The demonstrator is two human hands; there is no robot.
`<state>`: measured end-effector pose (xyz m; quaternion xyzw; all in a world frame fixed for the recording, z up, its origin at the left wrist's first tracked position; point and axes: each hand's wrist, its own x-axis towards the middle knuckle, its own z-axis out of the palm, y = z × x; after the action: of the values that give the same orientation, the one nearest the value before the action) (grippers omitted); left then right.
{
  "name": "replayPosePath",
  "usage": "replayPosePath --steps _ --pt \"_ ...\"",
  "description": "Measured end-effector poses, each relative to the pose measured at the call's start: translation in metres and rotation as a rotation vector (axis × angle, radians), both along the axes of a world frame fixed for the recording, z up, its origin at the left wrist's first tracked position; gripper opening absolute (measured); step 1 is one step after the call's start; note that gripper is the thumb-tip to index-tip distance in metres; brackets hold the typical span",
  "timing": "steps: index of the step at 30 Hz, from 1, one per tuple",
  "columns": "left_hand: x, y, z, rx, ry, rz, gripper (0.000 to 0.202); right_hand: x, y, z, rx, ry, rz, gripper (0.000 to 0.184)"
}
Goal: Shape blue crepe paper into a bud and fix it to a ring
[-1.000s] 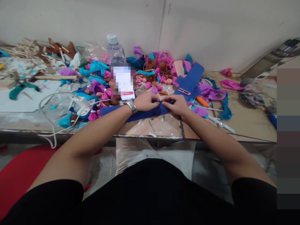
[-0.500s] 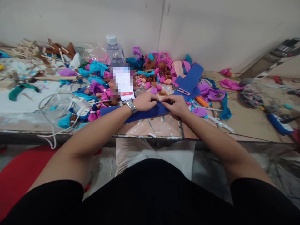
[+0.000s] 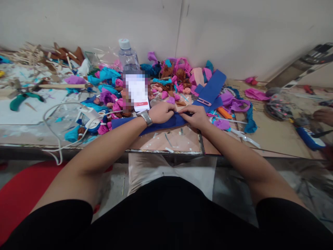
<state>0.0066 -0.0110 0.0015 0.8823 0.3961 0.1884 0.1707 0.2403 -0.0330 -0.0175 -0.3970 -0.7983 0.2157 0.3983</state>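
Note:
A long blue crepe paper strip [image 3: 162, 126] lies along the front of the table under my hands. My left hand [image 3: 161, 113], with a watch at the wrist, pinches the strip's upper edge. Close beside it, my right hand [image 3: 197, 116] pinches the same strip near its right end. The two hands' fingertips almost meet, and a fold of the paper is partly hidden beneath them. Right behind my left hand a lit phone [image 3: 137, 92] leans upright. More blue paper [image 3: 214, 86] lies beyond my right hand, with a pink-handled cutter [image 3: 203, 101] on it.
A clear bottle [image 3: 128, 59] stands behind the phone among crumpled colored paper pieces [image 3: 106, 74]. White cable [image 3: 45, 114], green-handled pliers [image 3: 24, 100] and wood sticks [image 3: 31, 57] are at left. An orange cutter [image 3: 224, 113] lies at right. Another person's hand [image 3: 324, 115] shows at the right edge.
My hands stay at the same place on the blue strip, with only slight finger movement. Another person's hand has come into view at the right edge.

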Motion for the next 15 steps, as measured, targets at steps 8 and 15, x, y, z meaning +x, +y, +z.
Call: replayPosePath --steps 8,15 --pt "0.0012 0.0002 -0.0003 -0.023 -0.009 -0.011 0.033 -0.0006 0.0002 -0.0025 -0.009 0.036 0.0 0.016" --pt "-0.0002 0.0019 -0.0025 -0.024 0.003 -0.026 0.03 -0.0004 -0.0004 -0.001 -0.012 0.016 -0.005 0.016"
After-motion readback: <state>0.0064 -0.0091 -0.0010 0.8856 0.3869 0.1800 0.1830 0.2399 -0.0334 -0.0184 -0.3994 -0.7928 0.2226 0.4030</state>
